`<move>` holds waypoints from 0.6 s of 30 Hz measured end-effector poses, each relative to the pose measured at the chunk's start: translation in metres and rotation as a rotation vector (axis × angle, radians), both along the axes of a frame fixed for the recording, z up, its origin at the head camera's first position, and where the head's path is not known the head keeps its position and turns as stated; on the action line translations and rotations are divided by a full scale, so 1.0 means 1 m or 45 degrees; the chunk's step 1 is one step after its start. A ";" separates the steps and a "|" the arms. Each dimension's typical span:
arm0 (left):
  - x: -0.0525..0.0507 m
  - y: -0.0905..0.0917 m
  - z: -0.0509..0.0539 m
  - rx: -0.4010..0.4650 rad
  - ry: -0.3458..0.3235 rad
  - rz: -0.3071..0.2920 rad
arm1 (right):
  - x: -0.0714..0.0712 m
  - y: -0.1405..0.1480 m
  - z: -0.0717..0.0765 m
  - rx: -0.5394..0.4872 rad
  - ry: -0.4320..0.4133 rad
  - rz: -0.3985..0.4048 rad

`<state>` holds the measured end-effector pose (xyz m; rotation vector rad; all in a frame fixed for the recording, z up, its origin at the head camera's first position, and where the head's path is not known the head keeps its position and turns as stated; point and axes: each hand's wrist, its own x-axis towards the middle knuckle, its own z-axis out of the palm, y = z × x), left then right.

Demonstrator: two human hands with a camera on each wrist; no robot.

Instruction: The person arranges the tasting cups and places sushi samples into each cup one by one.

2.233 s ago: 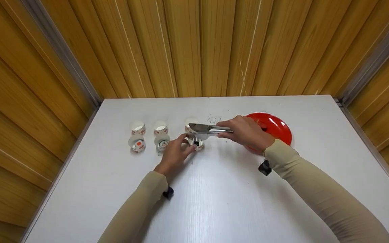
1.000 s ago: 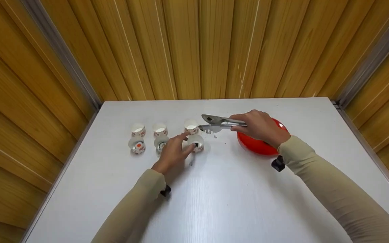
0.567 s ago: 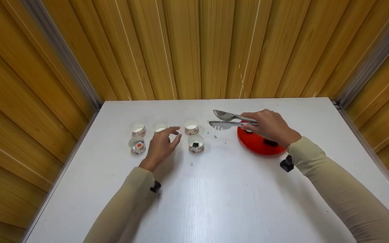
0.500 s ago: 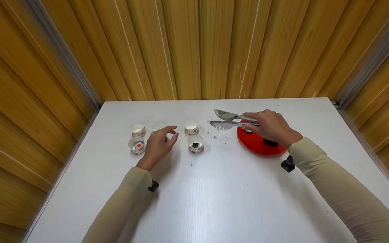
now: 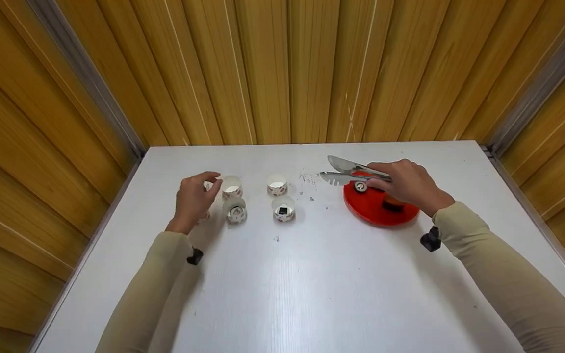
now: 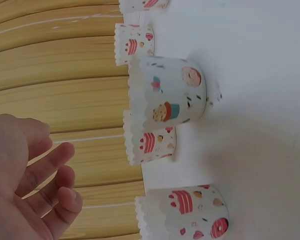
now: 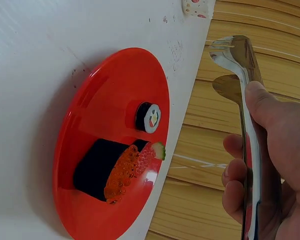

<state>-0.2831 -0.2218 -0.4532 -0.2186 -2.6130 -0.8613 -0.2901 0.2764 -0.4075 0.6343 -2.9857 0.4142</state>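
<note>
Left hand (image 5: 195,200) has slid way over to the left of the frame since half a second ago. Fingers are loosely bent, a gap at the thumb, nothing in them, and now it half hides the leftmost paper cups (image 5: 207,214). The cup with a round whitish piece (image 5: 236,212) is back in sight. Right hand (image 5: 410,184) has its fingers curled round the metal tongs (image 5: 345,164), tips apart, shifted a bit right; the little sushi roll (image 5: 360,187) sits on the red plate (image 5: 372,214), right of centre.
</note>
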 end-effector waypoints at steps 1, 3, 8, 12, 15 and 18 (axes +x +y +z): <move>-0.001 -0.003 0.001 -0.003 -0.004 0.009 | 0.000 0.002 0.000 0.002 -0.012 -0.007; -0.004 -0.009 0.002 -0.010 -0.007 0.030 | 0.001 0.005 0.000 0.003 -0.038 -0.018; -0.011 -0.023 0.001 -0.014 -0.033 0.098 | 0.001 0.012 -0.001 -0.004 -0.083 -0.055; -0.014 -0.037 -0.004 0.001 -0.065 0.154 | 0.003 0.017 -0.003 -0.002 -0.084 -0.076; -0.016 -0.047 -0.007 0.010 -0.111 0.173 | 0.005 0.020 -0.005 0.012 -0.089 -0.094; -0.018 -0.055 -0.008 0.007 -0.194 0.195 | 0.006 0.023 -0.006 0.018 -0.107 -0.127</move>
